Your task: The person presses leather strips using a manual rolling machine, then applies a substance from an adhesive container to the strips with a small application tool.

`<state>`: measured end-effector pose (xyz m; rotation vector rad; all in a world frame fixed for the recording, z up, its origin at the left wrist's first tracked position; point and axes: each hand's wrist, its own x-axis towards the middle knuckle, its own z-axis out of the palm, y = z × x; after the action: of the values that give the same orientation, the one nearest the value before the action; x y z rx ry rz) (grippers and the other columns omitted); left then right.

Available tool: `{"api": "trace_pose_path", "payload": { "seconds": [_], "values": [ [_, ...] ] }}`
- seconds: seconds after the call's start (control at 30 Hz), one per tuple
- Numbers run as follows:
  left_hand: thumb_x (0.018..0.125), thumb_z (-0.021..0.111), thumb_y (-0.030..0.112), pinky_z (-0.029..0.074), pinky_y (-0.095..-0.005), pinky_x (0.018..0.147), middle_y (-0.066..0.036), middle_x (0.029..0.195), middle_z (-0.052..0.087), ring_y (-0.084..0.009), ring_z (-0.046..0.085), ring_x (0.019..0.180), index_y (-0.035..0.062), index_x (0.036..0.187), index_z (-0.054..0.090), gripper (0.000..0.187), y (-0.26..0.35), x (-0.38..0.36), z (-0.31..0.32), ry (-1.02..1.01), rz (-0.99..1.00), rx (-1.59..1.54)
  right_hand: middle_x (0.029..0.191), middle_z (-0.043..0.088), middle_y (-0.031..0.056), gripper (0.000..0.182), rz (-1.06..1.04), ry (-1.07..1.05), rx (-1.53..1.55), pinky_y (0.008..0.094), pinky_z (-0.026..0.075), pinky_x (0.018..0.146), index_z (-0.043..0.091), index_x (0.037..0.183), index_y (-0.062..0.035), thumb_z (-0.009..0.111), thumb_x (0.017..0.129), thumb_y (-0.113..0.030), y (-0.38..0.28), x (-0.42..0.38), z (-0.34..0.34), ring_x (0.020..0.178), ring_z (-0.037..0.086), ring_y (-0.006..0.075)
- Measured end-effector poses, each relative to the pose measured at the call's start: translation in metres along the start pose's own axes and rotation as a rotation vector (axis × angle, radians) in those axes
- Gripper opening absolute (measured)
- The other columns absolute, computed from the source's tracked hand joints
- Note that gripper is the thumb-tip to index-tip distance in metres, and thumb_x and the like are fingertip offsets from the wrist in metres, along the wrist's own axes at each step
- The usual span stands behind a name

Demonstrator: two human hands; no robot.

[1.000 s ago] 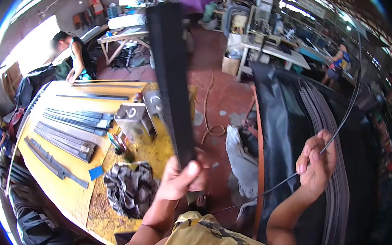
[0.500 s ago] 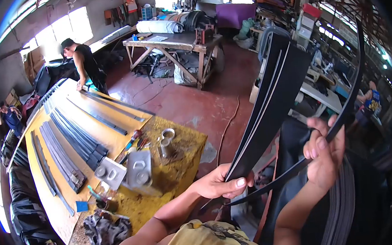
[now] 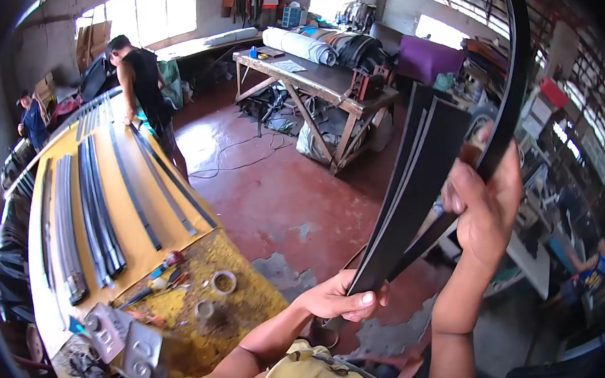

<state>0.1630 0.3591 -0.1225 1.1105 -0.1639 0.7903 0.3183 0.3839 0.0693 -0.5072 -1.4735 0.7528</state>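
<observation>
My left hand is closed around the lower end of a bundle of wide black strips, thumb on top. The bundle fans out upward and away from me, its pale cut edges showing. Higher and to the right, my right hand grips one long black strip between thumb and fingers. That strip curves up past the top of the view, and its lower part runs down behind the bundle toward my left hand. The strips look like leather or a similar sheet material.
Rows of dark and grey strips lie on the yellow table at left, with metal cans, tools and a dark crumpled cloth. A co-worker stands at its far side. A wooden table bears rolls beyond the red floor.
The view has swung left, so the room's contents sit farther right. My right hand has risen slightly with its strip; my left hand keeps holding the bundle.
</observation>
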Motion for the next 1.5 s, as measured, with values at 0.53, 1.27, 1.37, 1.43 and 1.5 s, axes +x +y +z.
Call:
{"api": "trace_pose_path", "payload": {
  "seconds": [0.53, 1.27, 1.37, 1.43, 1.5],
  "values": [
    [0.098, 0.053, 0.022, 0.042, -0.0224, 0.051, -0.005, 0.075, 0.062, -0.0084, 0.054, 0.054, -0.0070, 0.119, 0.051, 0.036, 0.105, 0.211, -0.323, 0.184, 0.018, 0.261, 0.090, 0.070, 0.0089, 0.039, -0.110, -0.061, -0.142, 0.0127, 0.027, 0.040, 0.053, 0.110, -0.0031, 0.075, 0.078, -0.008, 0.257, 0.318, -0.046, 0.058, 0.053, -0.0010],
    [0.068, 0.075, 0.010, 0.046, -0.0318, 0.056, -0.010, 0.068, 0.057, -0.0231, 0.058, 0.059, 0.0030, 0.082, 0.058, 0.023, 0.200, 0.099, -0.947, 1.424, 0.021, 1.546, 0.062, 0.054, -0.0010, 0.027, -0.381, 0.146, -0.087, 0.0191, 0.032, 0.037, 0.056, 0.090, -0.0065, 0.077, 0.073, -0.003, 0.634, 0.890, 0.013, 0.044, 0.042, 0.0052],
    [0.067, 0.071, 0.007, 0.046, -0.0364, 0.057, -0.012, 0.067, 0.056, -0.0270, 0.057, 0.061, 0.0021, 0.083, 0.057, 0.021, 0.287, 0.098, -1.024, 1.251, -0.063, 1.609, 0.063, 0.054, 0.0003, 0.034, -0.354, 0.342, -0.198, 0.0208, 0.032, 0.037, 0.055, 0.096, -0.0072, 0.079, 0.072, -0.003, 0.663, 0.937, -0.033, 0.045, 0.041, 0.0069],
    [0.068, 0.068, 0.006, 0.045, -0.0382, 0.058, -0.014, 0.068, 0.056, -0.0289, 0.056, 0.062, 0.0013, 0.081, 0.056, 0.018, 0.339, 0.093, -1.088, 1.156, -0.094, 1.647, 0.065, 0.054, 0.0012, 0.038, -0.333, 0.489, -0.271, 0.0219, 0.032, 0.037, 0.055, 0.099, -0.0077, 0.080, 0.071, -0.003, 0.683, 0.959, -0.070, 0.046, 0.041, 0.0079],
    [0.071, 0.064, 0.007, 0.045, -0.0393, 0.059, -0.015, 0.070, 0.056, -0.0322, 0.057, 0.064, 0.0012, 0.078, 0.055, 0.014, 0.396, 0.095, -1.144, 1.101, -0.291, 1.609, 0.066, 0.054, 0.0021, 0.043, -0.291, 0.667, -0.332, 0.0230, 0.032, 0.037, 0.054, 0.103, -0.0082, 0.081, 0.070, -0.004, 0.699, 0.978, -0.122, 0.047, 0.040, 0.0090]
  ]
}}
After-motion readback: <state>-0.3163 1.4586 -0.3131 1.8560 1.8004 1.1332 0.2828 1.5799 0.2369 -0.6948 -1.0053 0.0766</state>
